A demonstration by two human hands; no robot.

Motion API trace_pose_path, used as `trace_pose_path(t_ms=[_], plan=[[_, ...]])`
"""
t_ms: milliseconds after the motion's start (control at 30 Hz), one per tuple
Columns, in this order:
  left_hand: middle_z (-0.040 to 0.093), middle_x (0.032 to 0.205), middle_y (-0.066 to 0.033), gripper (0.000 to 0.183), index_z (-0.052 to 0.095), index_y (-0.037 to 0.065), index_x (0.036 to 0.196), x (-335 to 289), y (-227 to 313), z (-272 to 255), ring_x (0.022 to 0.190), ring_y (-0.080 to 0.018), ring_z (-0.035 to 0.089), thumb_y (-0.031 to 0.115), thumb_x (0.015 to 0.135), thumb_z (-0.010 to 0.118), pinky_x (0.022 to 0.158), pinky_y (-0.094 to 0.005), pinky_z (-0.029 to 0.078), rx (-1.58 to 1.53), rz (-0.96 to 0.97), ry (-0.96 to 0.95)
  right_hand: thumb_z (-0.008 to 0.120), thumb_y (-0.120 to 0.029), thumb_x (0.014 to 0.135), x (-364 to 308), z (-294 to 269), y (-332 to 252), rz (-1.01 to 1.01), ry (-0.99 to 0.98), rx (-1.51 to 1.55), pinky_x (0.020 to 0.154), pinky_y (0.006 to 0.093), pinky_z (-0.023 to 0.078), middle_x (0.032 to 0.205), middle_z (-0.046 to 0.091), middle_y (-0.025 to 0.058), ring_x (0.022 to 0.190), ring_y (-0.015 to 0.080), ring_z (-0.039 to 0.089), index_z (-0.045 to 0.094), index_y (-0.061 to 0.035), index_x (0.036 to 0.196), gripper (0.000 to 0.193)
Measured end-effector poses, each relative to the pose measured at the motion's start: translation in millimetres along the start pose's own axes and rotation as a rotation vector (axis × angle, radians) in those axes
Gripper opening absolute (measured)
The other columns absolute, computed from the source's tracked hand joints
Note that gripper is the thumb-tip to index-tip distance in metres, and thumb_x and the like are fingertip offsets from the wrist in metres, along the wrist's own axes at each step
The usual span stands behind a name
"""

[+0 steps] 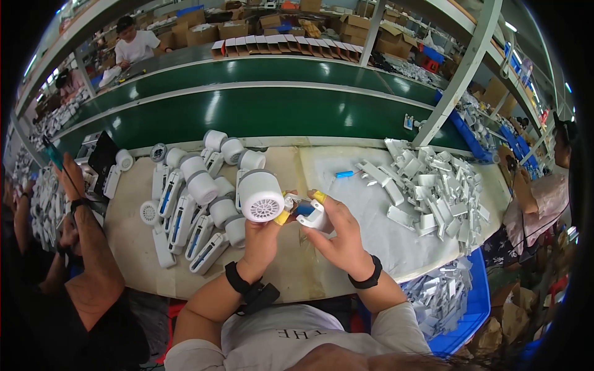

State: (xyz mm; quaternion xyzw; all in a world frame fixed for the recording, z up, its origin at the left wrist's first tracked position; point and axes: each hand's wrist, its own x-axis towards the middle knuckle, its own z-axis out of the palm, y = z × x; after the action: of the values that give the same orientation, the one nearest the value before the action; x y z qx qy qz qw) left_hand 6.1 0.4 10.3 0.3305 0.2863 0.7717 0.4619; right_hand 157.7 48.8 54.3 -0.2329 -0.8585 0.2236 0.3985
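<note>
My left hand (261, 247) is closed around the neck of a white handheld device (260, 190) with a round grilled head, which looks like a small fan or dryer. Its handle points right, and a dark blue cylinder (304, 210) shows in the opened handle. My right hand (343, 240) grips a curved white plastic part (318, 219) at the handle's end; whether it is joined to the device I cannot tell. Yellow wraps cover some fingertips. Left of my hands lie several similar white devices (201, 185), many with blue cylinders in their handles.
A heap of white plastic shells (439, 198) covers the table's right side, near a loose blue cylinder (344, 174). A blue bin (479, 297) of parts sits below the right edge. Beyond runs a green conveyor (266, 114). A co-worker's arm (93, 241) holds a tool at left.
</note>
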Motion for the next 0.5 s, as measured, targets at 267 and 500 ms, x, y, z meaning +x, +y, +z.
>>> trace_pose_path(t_ms=[267,500], plan=[[0.056,0.109,-0.0079,0.029,0.050,0.005,0.113,-3.9,-14.8,-12.2,0.097,-0.0165,0.056,0.007,0.084,0.056,0.077,-0.0283,0.047,0.076,0.004,-0.001,0.070,-0.007,0.067,12.9,2.1,-2.6,-0.178,-0.045,-0.248,0.087,0.0373,0.044,0.121,0.049,0.0196,0.106,0.0349,0.051,0.043,0.0000,0.121,0.061],[0.055,0.108,-0.0056,0.033,0.048,0.002,0.115,-8.8,-14.9,0.6,0.097,-0.0143,0.054,0.003,0.083,0.056,0.079,-0.0272,0.045,-0.009,0.003,0.155,0.066,-0.009,0.069,18.7,21.3,-7.1,-0.216,0.016,-0.380,0.087,0.0381,0.044,0.121,0.048,0.0185,0.104,0.0330,0.052,0.041,0.0003,0.123,0.061]])
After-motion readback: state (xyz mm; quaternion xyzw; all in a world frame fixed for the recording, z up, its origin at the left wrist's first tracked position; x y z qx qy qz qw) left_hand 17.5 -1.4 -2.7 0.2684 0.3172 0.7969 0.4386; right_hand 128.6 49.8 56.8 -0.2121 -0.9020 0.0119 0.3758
